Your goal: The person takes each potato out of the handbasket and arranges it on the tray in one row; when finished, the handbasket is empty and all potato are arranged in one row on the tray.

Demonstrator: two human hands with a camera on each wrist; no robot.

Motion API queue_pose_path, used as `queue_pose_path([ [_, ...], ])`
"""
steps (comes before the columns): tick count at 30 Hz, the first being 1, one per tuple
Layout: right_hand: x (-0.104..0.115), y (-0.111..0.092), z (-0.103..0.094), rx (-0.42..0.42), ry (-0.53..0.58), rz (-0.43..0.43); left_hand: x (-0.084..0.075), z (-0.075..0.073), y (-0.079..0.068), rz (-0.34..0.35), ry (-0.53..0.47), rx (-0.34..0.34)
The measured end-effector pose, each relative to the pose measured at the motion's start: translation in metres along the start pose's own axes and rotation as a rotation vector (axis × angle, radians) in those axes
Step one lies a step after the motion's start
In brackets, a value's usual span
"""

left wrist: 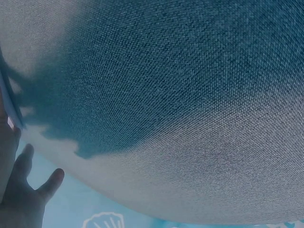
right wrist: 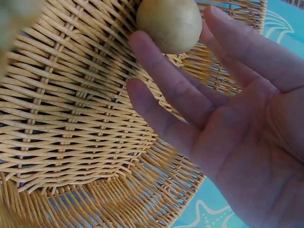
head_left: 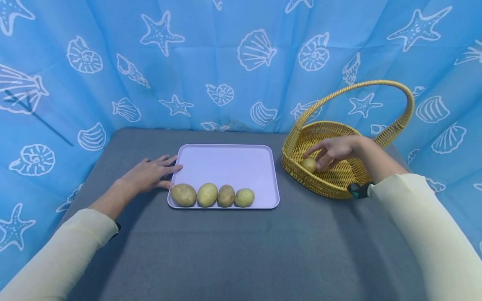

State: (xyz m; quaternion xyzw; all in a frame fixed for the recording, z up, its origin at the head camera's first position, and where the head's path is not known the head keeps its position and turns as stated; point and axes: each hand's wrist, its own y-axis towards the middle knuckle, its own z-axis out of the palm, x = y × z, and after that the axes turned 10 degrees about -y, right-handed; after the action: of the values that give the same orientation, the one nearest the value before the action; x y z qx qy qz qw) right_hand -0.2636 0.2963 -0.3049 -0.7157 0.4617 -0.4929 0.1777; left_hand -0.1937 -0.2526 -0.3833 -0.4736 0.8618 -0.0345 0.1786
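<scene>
In the head view, my left hand (head_left: 152, 173) lies at the left edge of a pale lilac tray (head_left: 226, 165), fingers spread over its rim and thumb right at the largest potato (head_left: 183, 195). Its fingers also show at the left wrist view's lower left corner. Along the tray's near edge, more potatoes (head_left: 207, 195) continue the row, getting smaller to the right. My right hand (head_left: 337, 150) reaches into a yellow wicker basket (head_left: 320, 190). Its thumb and fingertips pinch a small round potato (right wrist: 169, 23), while two other fingers extend below it in the right wrist view.
The basket's tall arched handle (head_left: 380, 82) rises above the right forearm. A grey cloth (head_left: 226, 251) covers the table. Behind it hangs a blue curtain (head_left: 211, 54) with white shells and starfish.
</scene>
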Motion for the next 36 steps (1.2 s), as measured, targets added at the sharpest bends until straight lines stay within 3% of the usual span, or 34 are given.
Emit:
queue_pose_path([
  [7,0.000,0.006,-0.003,0.021,0.037,0.019,-0.002,-0.001,-0.002,0.015,0.005,-0.019],
  [20,0.006,0.018,0.001,-0.055,0.011,0.019,0.001,0.001,0.000,0.006,0.010,-0.016],
  [31,0.006,0.010,0.003,-0.075,0.010,-0.085,0.004,0.002,0.001,0.003,0.013,-0.010],
  [36,0.011,0.001,0.001,-0.092,-0.062,-0.164,0.004,0.002,0.001,0.002,0.007,-0.008],
])
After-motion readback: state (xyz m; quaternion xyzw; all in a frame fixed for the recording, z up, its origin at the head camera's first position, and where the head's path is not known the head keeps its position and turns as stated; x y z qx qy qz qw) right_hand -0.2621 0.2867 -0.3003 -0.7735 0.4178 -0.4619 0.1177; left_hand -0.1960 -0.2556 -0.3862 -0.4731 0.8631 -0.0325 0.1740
